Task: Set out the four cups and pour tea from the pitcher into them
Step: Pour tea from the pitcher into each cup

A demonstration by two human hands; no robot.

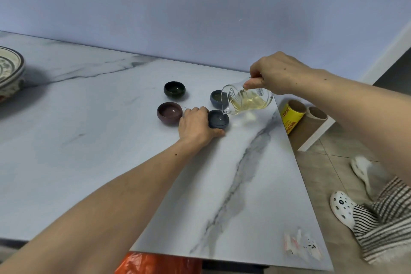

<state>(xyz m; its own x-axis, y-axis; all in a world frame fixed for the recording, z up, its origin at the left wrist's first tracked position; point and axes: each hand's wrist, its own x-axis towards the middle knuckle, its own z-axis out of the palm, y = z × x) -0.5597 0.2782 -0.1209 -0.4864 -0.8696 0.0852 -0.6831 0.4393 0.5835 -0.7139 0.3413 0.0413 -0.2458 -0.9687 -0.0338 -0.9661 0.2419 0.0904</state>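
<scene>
Several small ceramic cups stand on the marble table (111, 162): a dark green cup (174, 89) at the back, a purple-brown cup (169, 112) to the left, a blue cup (216, 98) partly behind the pitcher, and a dark blue cup (219, 119) in front. My left hand (196, 125) wraps around the left side of the dark blue cup. My right hand (278, 73) grips a glass pitcher (246, 100) of pale yellow tea. The pitcher is tipped to the left, its spout over the dark blue cup, with a thin stream falling into it.
A patterned bowl (10, 69) sits at the table's far left edge. Beyond the right edge, cardboard tubes (315, 118) and a yellow roll (290, 115) rest on a low white shelf. White shoes (342, 207) and striped trousers are on the floor side. Orange plastic (155, 264) lies below the front edge.
</scene>
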